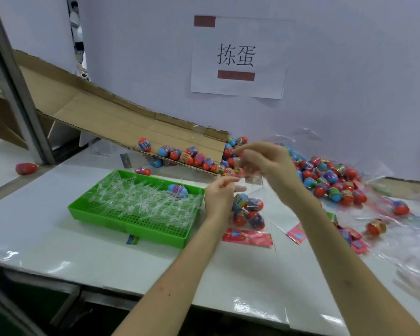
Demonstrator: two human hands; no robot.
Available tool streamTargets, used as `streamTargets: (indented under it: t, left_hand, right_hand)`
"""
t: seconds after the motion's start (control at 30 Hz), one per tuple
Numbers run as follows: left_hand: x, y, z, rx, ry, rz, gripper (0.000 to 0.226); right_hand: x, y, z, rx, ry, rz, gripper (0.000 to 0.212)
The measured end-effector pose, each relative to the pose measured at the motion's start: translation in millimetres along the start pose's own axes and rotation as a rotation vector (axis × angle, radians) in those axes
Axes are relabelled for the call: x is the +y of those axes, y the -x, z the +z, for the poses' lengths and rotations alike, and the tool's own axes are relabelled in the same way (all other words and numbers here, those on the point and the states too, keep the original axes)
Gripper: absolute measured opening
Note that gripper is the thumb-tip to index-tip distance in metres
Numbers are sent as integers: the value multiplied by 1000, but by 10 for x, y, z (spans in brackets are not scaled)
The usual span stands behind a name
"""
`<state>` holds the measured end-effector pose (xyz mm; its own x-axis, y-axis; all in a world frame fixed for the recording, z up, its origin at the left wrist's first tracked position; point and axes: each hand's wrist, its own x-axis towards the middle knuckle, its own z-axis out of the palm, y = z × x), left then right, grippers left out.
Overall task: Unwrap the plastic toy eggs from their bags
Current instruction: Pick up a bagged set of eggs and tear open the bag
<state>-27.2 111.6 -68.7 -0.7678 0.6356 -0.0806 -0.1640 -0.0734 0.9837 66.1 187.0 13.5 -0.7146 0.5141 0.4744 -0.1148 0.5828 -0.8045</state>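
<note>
Left hand [220, 192]: low, just right of the tray. Fingers are curled, and thumb and forefinger pinch the top edge of a clear bag [254, 187].

Right hand [264, 161]: raised higher and further back, and blurred. We see its fingers reaching left with the thumb beneath, closed on the same clear film near the bag's upper part. We cannot make out the exact grip.

The bag hangs between the two hands with its lower end on the white table [107, 258]. Inside it we count four bagged eggs [247, 212], red and blue halves with printed bands, bunched together just right of the left wrist.

Left of the hands is a green tray [131, 226], slotted and heaped with clear plastic strips [141, 197]. One blue egg [177, 190] lies on the strips near the far right corner.

In front of the bag, pink cards [247, 237] lie flat on the table, with more to the right.

Behind the hands a cardboard chute [102, 117] slopes down from the left, with chute eggs [180, 156] lined along its lower lip.

To the right we note an egg pile [330, 178] spread on the table among crumpled clear film.

At the far left a lone red egg [26, 168] sits by a metal post.

A paper sign [237, 57] is on the wall.
</note>
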Motion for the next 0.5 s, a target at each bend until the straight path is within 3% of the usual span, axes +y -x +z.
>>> streamTargets:
  t: [0.07,0.13,0.2,0.3,0.4,0.5]
  left_hand:
    - [-7,3,4,7,52,3,22]
    - [19,43,6,4,92,18,19]
    - [37,50,12,-6,117,39,19]
    - [64,69,25,-30,148,58,20]
    - [64,76,19,-55,201,59,21]
    - [80,61,4,-95,273,34,22]
  right_hand:
    - [231,81,-243,259,-27,77,24]
    - [451,180,-337,358,12,200,15]
    - [619,284,-343,266,-26,365,12]
    - [759,411,-286,132,-99,497,31]
    - [761,461,-225,168,-126,505,11]
    - [731,469,-235,228,-208,523,8]
